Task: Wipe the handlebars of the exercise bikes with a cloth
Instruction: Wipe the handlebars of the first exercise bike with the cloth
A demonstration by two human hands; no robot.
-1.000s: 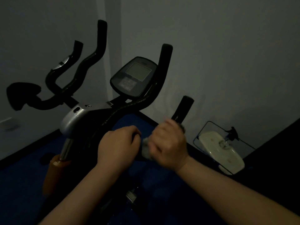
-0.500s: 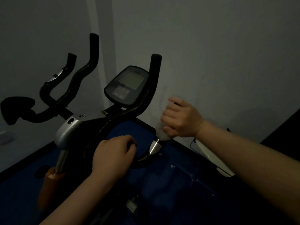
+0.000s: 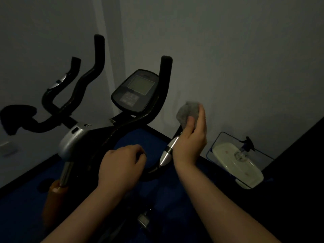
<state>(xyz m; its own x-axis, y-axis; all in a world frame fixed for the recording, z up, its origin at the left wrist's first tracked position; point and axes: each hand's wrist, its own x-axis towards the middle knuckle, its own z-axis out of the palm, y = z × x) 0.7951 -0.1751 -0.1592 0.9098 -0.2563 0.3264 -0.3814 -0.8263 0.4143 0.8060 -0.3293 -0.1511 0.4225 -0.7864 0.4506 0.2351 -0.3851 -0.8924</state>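
Observation:
An exercise bike with black handlebars [image 3: 163, 81] and a console [image 3: 135, 91] stands in front of me in a dim room. My right hand [image 3: 192, 137] holds a grey cloth [image 3: 188, 112] wrapped over the upper end of the near right grip, which it hides; the silver sensor section [image 3: 168, 151] shows below the hand. My left hand [image 3: 121, 165] grips the curved lower part of the handlebar. Farther left rise the black handlebars of a second bike [image 3: 87, 74].
A black saddle [image 3: 16, 116] sticks out at the far left. A pale oval object in a wire frame [image 3: 236, 162] lies on the floor by the wall at right. Blue floor mat [image 3: 140, 137] beneath the bike; grey wall close behind.
My right hand slid the cloth up the right grip from its lower part to its top end. My left hand kept its hold on the bar.

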